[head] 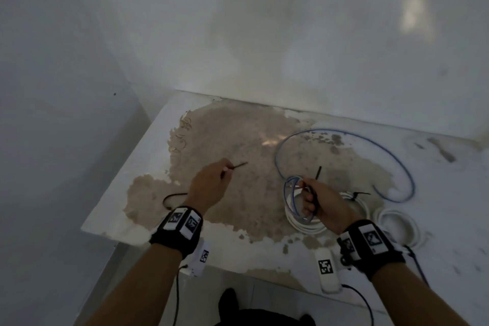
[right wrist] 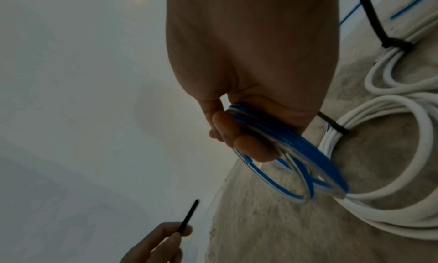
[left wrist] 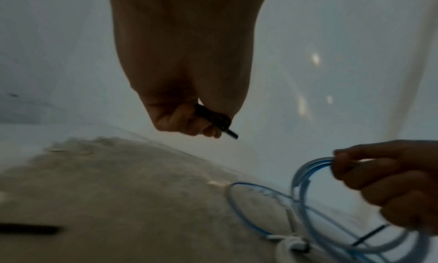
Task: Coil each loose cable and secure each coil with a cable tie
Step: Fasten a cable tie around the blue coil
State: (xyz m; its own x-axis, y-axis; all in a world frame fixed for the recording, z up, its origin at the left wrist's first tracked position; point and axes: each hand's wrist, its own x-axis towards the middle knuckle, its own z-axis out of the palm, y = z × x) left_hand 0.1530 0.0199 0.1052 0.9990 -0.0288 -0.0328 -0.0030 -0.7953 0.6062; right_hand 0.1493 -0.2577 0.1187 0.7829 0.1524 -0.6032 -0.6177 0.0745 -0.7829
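- Near the table's front edge, right hand [head: 321, 204] grips the blue cable [head: 296, 200] coil.
- Left hand [head: 209, 186] pinches a black cable tie [head: 238, 165]; I'd thread it through before loops slip.

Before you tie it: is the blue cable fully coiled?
Not fully: the right hand grips a few loops of the blue cable; a long arc lies loose on the table.

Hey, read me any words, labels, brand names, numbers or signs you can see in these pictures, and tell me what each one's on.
No readable words, numbers or brand names in any view.
Wristbands: black-and-white square marker patterns only, no letters.
White pods under the wrists: the same kind of pattern, no text.
Blue cable, white cable coil, black cable tie: no print visible; the wrist views are too blurred to rule out fine print.
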